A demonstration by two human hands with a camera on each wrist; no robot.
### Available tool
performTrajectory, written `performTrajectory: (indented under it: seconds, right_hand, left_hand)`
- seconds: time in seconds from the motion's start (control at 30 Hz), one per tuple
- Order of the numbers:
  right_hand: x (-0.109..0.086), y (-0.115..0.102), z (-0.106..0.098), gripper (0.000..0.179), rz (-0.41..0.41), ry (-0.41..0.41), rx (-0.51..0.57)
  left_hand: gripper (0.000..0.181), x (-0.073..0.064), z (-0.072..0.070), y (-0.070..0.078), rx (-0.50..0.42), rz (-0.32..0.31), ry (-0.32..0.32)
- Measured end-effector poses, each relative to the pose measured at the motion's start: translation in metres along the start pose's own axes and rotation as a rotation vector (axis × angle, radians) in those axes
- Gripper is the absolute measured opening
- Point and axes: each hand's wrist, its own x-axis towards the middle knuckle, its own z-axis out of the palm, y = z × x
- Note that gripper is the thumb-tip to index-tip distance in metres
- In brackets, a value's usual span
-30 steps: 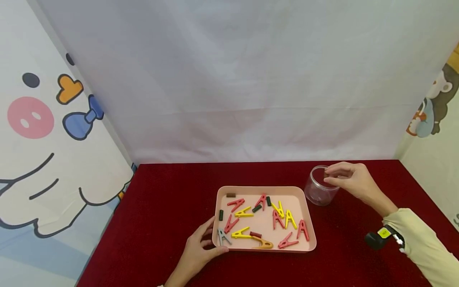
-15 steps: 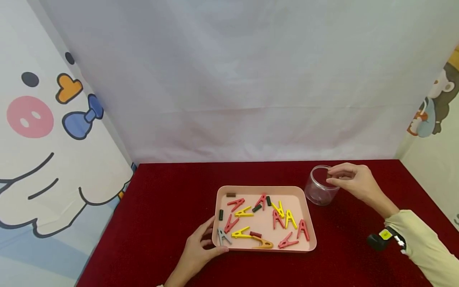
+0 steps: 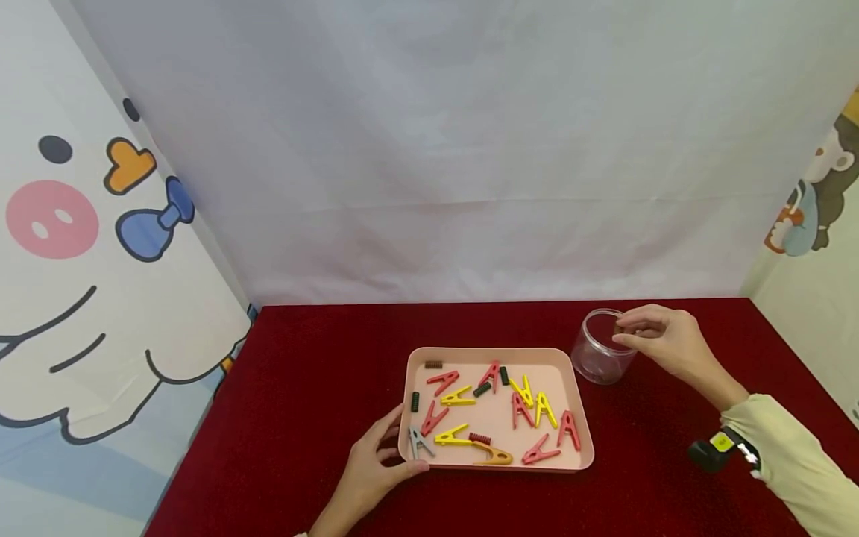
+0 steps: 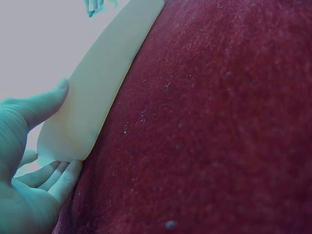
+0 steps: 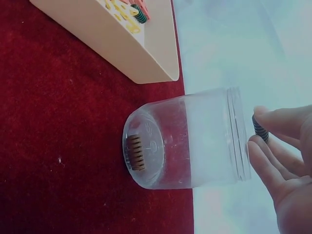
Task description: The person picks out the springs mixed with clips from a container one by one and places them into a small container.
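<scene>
Right wrist view: right hand [image 3: 661,339] has its fingers clamped on a dark spring [image 5: 261,129], right at the mouth of the clear jar [image 5: 209,141], brown spring [image 5: 135,152] inside! Left hand [image 3: 369,459] grips the pink tray [image 3: 483,414] of clips [image 3: 540,401] on the worktop [image 3: 322,373].

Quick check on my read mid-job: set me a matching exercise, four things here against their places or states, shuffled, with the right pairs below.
Things
1. Left grip
2. Clear jar
3. Grey clip
4. Right grip

Places or states
A. Pinching a dark spring at the jar's mouth
B. Lying inside the pink tray
C. Holding the tray's near left corner
D. Right of the tray, with a brown spring inside

Pairs: 1-C, 2-D, 3-B, 4-A
</scene>
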Motion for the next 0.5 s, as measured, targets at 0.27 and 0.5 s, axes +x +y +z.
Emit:
performTrajectory:
  seconds: [0.27, 0.5]
  right_hand:
    - [-0.0027, -0.0023, -0.0019, 0.019, -0.016, 0.023, -0.053]
    - [-0.0029, -0.0030, -0.0032, 0.017, -0.041, 0.050, -0.062]
  left_hand:
    - [0.086, -0.0003, 0.0001, -0.0004, -0.007, 0.000, -0.002]
    - [0.087, 0.0003, 0.0004, -0.0011, 0.010, -0.002, 0.006]
